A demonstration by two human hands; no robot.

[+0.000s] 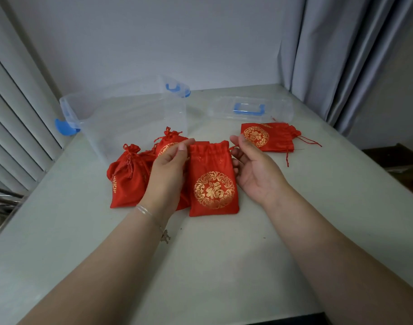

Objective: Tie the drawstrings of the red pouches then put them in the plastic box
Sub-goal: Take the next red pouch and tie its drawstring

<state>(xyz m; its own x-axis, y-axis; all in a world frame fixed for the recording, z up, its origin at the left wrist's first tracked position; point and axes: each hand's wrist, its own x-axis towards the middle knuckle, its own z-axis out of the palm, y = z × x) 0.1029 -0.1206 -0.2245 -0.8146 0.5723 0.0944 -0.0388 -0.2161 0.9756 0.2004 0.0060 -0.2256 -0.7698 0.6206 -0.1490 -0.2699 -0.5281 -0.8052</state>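
Observation:
A flat red pouch (212,181) with a gold emblem lies in the middle of the table, its mouth gathered but not knotted. My left hand (168,167) pinches its top left corner between thumb and forefinger. My right hand (252,165) is at the top right corner, where the short drawstring (232,148) runs into its fingers. Two tied pouches (128,177) (169,138) lie left of it, partly under my left hand. An untied pouch (266,137) lies to the right with loose strings. The clear plastic box (130,113) stands open behind them.
The box's clear lid (250,109) with a blue handle lies at the back right. A wall stands behind the table (224,254). There are slatted shutters on the left and curtains on the right. A bracelet is on my left wrist.

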